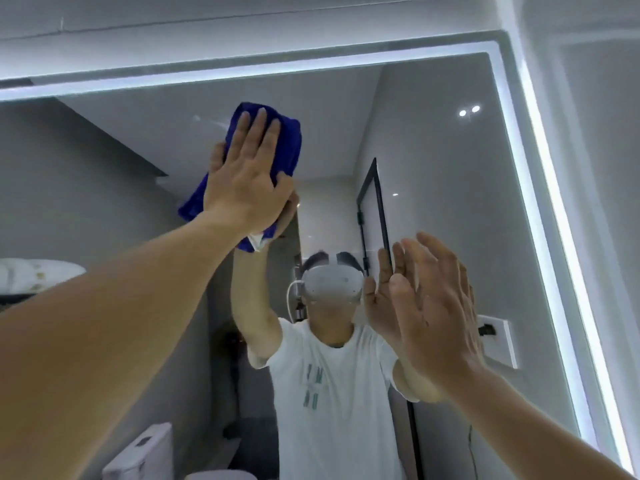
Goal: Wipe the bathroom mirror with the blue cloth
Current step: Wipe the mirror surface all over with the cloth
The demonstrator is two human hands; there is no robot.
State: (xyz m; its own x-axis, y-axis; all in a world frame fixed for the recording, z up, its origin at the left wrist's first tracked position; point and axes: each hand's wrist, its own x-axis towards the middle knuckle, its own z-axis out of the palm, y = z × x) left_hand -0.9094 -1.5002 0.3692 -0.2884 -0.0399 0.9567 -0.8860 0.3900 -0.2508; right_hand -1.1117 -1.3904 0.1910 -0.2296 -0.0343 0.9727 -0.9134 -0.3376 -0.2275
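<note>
The left hand [242,181] pressed the blue cloth [289,147] to the mirror [433,150], fingers straight; the right hand [436,306] was raised, fingers open.

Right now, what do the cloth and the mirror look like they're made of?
The cloth: soft, fuzzy-looking blue fabric, probably microfibre; it bunches and folds under the left hand. The mirror: smooth glossy glass, judging by its sharp reflections, with a frosted lit band round its edge.

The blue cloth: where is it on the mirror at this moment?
In the head view, the blue cloth is pressed against the upper left of the mirror under the left hand, close below the lit top strip.
</note>
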